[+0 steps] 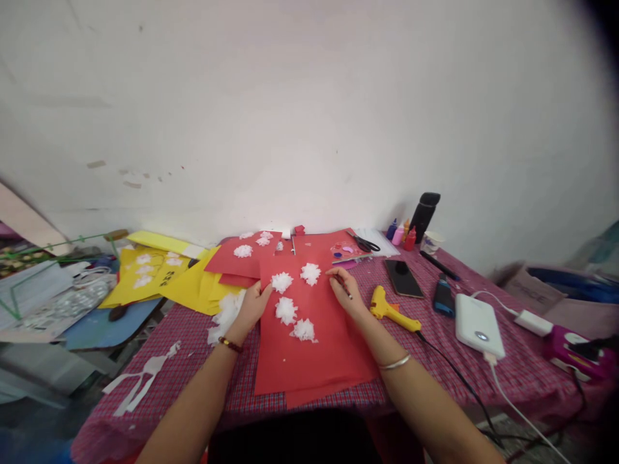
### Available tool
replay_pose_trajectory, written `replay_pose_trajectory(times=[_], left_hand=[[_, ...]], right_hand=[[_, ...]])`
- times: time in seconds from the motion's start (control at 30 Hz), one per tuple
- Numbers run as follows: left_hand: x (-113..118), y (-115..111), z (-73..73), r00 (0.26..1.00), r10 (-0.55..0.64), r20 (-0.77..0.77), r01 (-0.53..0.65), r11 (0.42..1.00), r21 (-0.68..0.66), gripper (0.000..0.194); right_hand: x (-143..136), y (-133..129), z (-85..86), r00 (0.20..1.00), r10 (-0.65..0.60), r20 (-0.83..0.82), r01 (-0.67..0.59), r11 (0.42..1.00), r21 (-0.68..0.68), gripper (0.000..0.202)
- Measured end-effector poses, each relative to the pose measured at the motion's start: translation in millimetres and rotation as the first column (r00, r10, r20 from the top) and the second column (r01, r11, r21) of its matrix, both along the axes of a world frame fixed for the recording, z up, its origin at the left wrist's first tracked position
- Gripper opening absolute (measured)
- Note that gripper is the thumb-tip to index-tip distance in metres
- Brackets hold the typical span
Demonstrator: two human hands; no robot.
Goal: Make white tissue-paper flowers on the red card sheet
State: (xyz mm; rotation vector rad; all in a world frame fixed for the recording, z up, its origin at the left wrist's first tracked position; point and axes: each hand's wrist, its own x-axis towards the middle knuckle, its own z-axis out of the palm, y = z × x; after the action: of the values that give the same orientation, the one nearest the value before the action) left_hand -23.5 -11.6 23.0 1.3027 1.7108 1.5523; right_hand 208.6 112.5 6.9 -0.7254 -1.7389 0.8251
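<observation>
A red sheet of paper (309, 367) bearing several fluffy white paper flowers (286, 310) lies in front of me. My left hand (255, 303) grips its left edge, thumb on top beside one flower. At the sheet's upper right, my right hand (344, 291) is closed round a thin dark pen (342, 282), seen only in part between the fingers. Another red sheet shows beneath the lower edge. Crumpled white tissue paper (227, 316) lies just left of my left hand.
Right of the sheet are a yellow glue gun (391, 312), a phone (404, 278), a utility knife (443, 296) and a white power bank (478, 327) with cables. Scissors (363, 243) and paint bottles (409, 238) stand behind. Yellow papers (193, 283) and white scraps (151, 370) lie left.
</observation>
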Motion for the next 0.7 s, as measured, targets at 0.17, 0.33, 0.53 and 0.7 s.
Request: replay_pose_trajectory(times=[0.17, 0.33, 0.53, 0.7], left_hand=[[-4.8, 7.1, -17.1, 0.991, -0.002, -0.131, -0.008, 0.997, -0.074, 0.052], [-7.7, 7.1, -21.2, 0.952, -0.115, -0.284, 0.068, 0.983, -0.172, 0.035], [-4.6, 4.2, -11.2, 0.829, -0.288, -0.479, 0.194, 0.952, -0.236, 0.017], [-6.6, 6.2, -11.8, 0.788, -0.312, -0.530, 0.200, 0.945, -0.259, 0.020]], right_hand=[[16.7, 13.8, 2.2, 0.997, -0.079, -0.003, 0.079, 0.996, 0.033, 0.022], [22.1, 23.6, 0.8, 0.996, -0.087, -0.002, 0.087, 0.996, -0.001, 0.017], [18.8, 24.2, 5.2, 0.988, -0.145, -0.055, 0.141, 0.987, -0.075, 0.026], [26.0, 31.0, 14.2, 0.964, -0.237, -0.117, 0.211, 0.957, -0.197, 0.046]])
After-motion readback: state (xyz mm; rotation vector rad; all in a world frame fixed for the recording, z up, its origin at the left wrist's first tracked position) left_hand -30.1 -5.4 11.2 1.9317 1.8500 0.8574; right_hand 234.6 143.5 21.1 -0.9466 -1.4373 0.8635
